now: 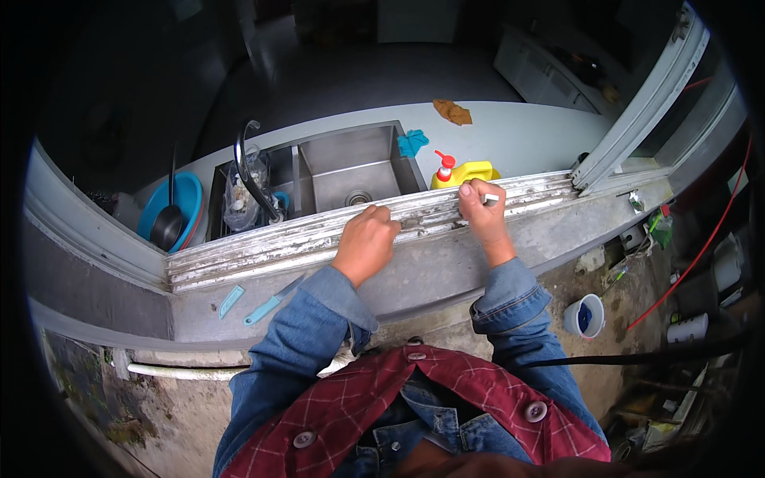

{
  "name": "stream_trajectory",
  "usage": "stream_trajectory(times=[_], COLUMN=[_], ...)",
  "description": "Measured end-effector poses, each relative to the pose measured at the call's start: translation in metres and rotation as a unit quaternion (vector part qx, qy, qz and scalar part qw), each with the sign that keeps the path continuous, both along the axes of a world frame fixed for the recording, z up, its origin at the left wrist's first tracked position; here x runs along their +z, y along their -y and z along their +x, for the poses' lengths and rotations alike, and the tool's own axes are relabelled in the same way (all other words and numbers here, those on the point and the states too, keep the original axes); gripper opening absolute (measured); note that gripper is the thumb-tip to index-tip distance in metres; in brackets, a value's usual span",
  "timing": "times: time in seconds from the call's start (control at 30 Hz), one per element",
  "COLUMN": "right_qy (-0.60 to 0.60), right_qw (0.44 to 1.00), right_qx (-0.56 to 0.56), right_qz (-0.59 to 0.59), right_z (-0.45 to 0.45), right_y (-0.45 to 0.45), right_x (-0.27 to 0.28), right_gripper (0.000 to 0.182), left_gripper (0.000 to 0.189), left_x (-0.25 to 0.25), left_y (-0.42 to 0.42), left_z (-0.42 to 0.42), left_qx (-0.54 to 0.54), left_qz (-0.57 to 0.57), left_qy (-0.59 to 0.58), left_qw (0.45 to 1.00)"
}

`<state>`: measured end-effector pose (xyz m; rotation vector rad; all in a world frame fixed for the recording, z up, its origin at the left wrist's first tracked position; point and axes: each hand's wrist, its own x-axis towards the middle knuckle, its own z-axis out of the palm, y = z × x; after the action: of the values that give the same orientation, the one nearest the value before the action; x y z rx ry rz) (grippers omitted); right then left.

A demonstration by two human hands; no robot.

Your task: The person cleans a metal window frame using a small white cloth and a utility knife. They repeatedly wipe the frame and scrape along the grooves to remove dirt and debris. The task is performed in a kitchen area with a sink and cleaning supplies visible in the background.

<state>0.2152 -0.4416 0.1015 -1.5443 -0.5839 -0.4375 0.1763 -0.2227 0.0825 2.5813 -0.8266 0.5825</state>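
My right hand (483, 209) is closed round a tool handle with a white end (490, 199); the rest of the tool is hidden by the fist and cannot be made out. It is held over the dirty white sliding-window track (427, 221). Further left, my left hand (367, 242) rests on the same track with its fingers curled under, and nothing shows in it. On the grey sill (418, 278), left of my left forearm, lie a knife with a light blue handle (262, 312) and a matching blade sheath (231, 302). My sleeve covers the sill beside the blade tip.
Beyond the track are a steel sink (349, 164), a curved faucet (241, 158), a blue basin (188, 206) holding a ladle, a yellow pump bottle (472, 171), a blue cloth (412, 143) and a brown cloth (452, 112). An angled window sash (642, 104) stands right. A white bucket (569, 316) sits below.
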Motion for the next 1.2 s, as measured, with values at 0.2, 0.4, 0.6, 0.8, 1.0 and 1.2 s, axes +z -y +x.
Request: stream_trajectory(times=[0.2,0.4,0.6,0.8,1.0,1.2], right_qy=[0.023,-0.027,-0.013,-0.066,-0.059,-0.057], right_qw=[0.996,0.999,0.995,0.952,0.983,0.997], right_qx=[-0.011,0.029,0.091,0.208,0.11,0.022], right_qz=[-0.09,-0.02,0.033,0.216,0.137,0.039], right_z=[0.001,-0.006,-0.005,-0.015,-0.009,-0.005], right_y=[-0.02,-0.048,-0.089,-0.083,-0.049,-0.015], right_x=[-0.004,0.0,-0.014,0.003,0.0,0.002], right_gripper=[0.041,0.041,0.043,0.04,0.039,0.044], left_gripper=[0.01,0.012,0.011,0.012,0.014,0.015], left_x=[0.006,0.013,0.008,0.008,0.001,0.003], left_y=[-0.019,-0.025,-0.025,-0.026,-0.029,-0.05], left_z=[-0.006,-0.01,-0.009,-0.009,-0.008,-0.017], left_qx=[0.012,0.014,0.012,0.011,0.007,0.02], left_qz=[0.037,0.058,0.054,0.053,0.02,0.045], left_qy=[-0.011,-0.03,-0.013,-0.018,0.01,-0.01], left_qw=[0.999,0.998,0.998,0.998,1.0,0.999])
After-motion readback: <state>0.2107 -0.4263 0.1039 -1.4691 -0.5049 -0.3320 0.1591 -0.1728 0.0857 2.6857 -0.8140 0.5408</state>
